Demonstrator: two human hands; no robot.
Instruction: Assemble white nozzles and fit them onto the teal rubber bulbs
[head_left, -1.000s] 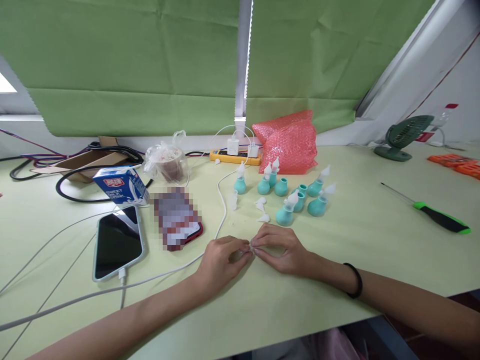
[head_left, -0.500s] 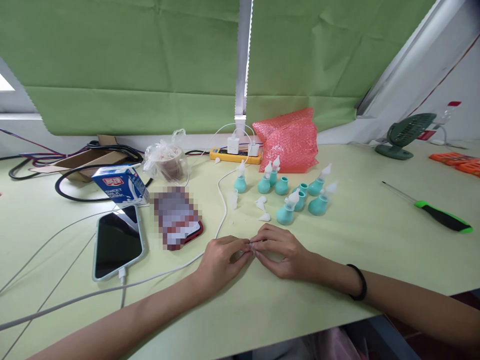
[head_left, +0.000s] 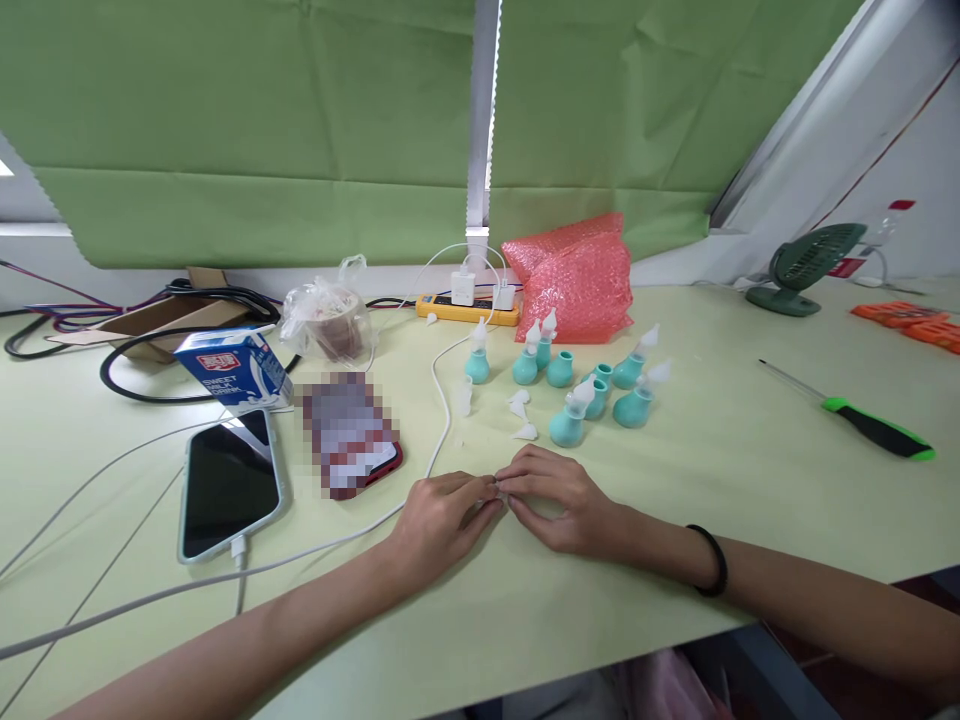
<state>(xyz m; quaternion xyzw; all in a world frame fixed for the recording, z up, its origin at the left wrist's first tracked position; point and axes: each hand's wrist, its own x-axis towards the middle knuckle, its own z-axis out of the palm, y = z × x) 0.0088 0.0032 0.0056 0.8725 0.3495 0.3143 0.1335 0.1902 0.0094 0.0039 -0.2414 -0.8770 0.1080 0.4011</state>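
My left hand [head_left: 448, 515] and my right hand [head_left: 556, 500] meet fingertip to fingertip low over the table. Both are closed in a pinch around something small and whitish, mostly hidden by the fingers. Beyond them stand several teal nasal aspirator bulbs, some topped with clear pointed tips, such as the front bulb [head_left: 567, 430]. Among the bare ones is an open-necked bulb [head_left: 559, 369]. Small white tip pieces [head_left: 525, 431] lie between my hands and the bulbs, with a translucent cup-like piece [head_left: 466, 396] to their left.
Left of my hands are a phone in a pale case [head_left: 234, 485], a red-cased phone [head_left: 375, 465], a milk carton [head_left: 232, 368] and a white cable [head_left: 315, 553]. At the back lie a yellow power strip [head_left: 469, 311] and pink bubble wrap [head_left: 574, 285]. A screwdriver [head_left: 877, 427] and fan [head_left: 810, 265] are rightward.
The view has shifted slightly, so everything sits a little further left. My hands stay pressed together in nearly the same pose.
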